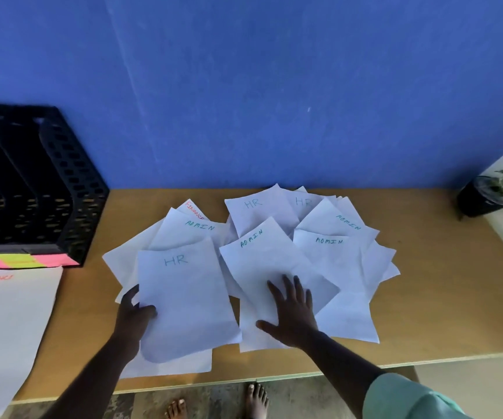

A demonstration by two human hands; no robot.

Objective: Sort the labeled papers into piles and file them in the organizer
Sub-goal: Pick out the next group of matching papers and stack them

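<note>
Black mesh walls of the organizer (71,189) rise far to the left of both hands, at the back of the wooden surface (431,285), with pink and green sticky notes (23,261) along its front edge. Just in front of it, well left of our left hand, a FINANCE sheet (8,322) lies by itself. Our left hand (133,316) pinches the left edge of an HR sheet (183,300), thumb on top and fingers hidden beneath, so it is clamped on that paper. Beyond that hand we see an ADMIN sheet (189,234) and a red FINANCE sheet (192,208) peeking out. Our right hand (292,313) lies flat with fingers spread, pressing on another ADMIN sheet (262,261) without gripping it. Past and to the right of it fan more HR and ADMIN papers (335,252). Far right stands a potted plant (489,195).
</note>
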